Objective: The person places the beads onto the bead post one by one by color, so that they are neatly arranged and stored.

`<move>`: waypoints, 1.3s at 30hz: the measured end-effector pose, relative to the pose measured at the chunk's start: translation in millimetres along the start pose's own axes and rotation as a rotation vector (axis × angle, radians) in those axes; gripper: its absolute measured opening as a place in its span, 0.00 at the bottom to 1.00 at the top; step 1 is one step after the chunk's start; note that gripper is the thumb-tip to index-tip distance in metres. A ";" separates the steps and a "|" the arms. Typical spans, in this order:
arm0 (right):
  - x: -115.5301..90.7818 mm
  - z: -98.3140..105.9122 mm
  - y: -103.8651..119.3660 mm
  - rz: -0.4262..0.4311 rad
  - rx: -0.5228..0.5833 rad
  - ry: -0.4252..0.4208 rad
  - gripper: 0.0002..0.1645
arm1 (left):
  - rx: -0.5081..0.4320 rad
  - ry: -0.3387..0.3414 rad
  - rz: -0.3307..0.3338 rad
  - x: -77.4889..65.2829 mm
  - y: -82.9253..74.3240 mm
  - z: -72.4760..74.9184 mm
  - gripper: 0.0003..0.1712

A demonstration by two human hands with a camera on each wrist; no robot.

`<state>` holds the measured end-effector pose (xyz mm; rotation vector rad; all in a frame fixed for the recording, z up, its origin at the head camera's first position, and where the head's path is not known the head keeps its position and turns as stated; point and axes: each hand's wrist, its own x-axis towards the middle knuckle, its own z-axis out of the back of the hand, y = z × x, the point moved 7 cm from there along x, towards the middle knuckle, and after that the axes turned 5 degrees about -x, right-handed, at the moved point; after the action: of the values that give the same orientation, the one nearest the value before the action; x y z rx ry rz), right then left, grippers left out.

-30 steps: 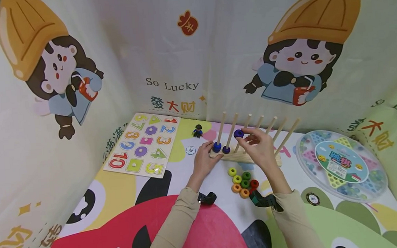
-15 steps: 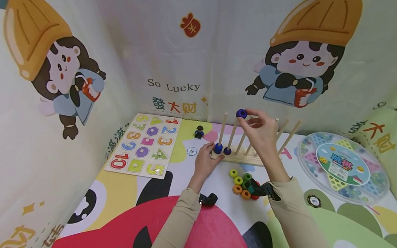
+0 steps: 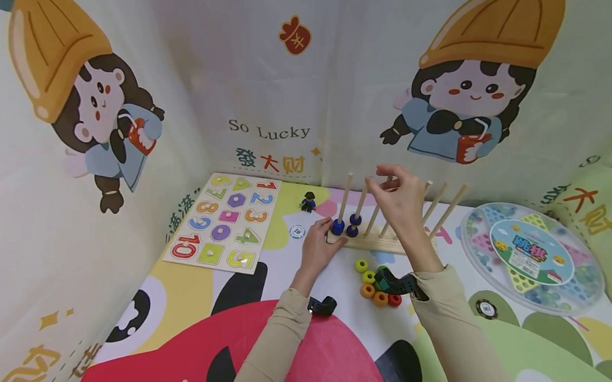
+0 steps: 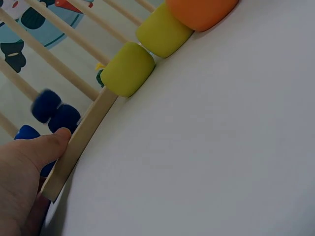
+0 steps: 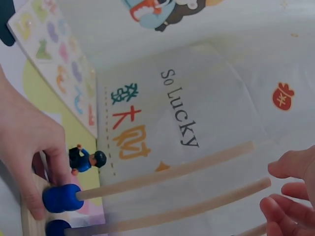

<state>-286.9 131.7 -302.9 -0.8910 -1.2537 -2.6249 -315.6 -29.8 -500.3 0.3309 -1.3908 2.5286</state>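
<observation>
A wooden base (image 3: 380,244) with a row of upright pegs stands across the table. My left hand (image 3: 318,248) grips its left end, thumb (image 4: 51,143) on the near side and fingers behind. Blue beads (image 5: 62,197) sit at the foot of the leftmost peg. On the second peg, a dark blue bead (image 4: 46,105) is just above another dark blue bead (image 4: 65,118) at the foot. Beside the top of that peg, my right hand (image 3: 404,202) has thumb and fingers parted with nothing between them. That hand hides part of the pegs on the right.
Yellow (image 3: 361,265), orange (image 3: 367,290), green and red beads (image 3: 394,300) lie in front of the base. A number puzzle board (image 3: 224,222) lies to the left, near a small toy figure (image 3: 308,201). A round Chinese checkers box (image 3: 533,258) lies at right.
My right hand carried a dark blue bead up to the second peg's top and let go; the bead has dropped down the peg. My left hand has stayed on the base.
</observation>
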 end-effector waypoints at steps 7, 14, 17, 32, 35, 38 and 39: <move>-5.7 3.6 -0.7 0.016 0.068 0.006 0.15 | -0.009 -0.007 0.006 1.3 1.4 -0.1 0.36; -16.2 2.7 -10.8 0.017 0.062 0.032 0.12 | -0.011 -0.002 0.009 1.6 2.2 -1.2 0.35; -23.5 0.3 -22.5 -0.014 0.062 0.051 0.12 | -0.001 -0.005 0.004 1.2 2.5 -2.0 0.35; -84.1 -28.3 -83.2 -0.239 0.081 0.262 0.14 | -0.007 -0.019 -0.022 0.1 1.3 -2.5 0.34; -95.4 -32.3 -90.9 -0.279 0.078 0.294 0.16 | -0.011 -0.041 -0.054 -1.0 -0.2 -0.8 0.34; -103.7 -34.6 -97.7 -0.302 0.090 0.306 0.17 | 0.003 -0.063 -0.083 -2.1 -3.8 2.1 0.34; -106.0 -35.6 -99.5 -0.302 0.088 0.312 0.18 | 0.000 -0.063 -0.085 -2.0 -4.4 2.5 0.34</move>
<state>-248.5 154.2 -445.8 -0.2781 -1.4979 -2.7575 -312.1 -29.8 -496.2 0.4635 -1.3685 2.4699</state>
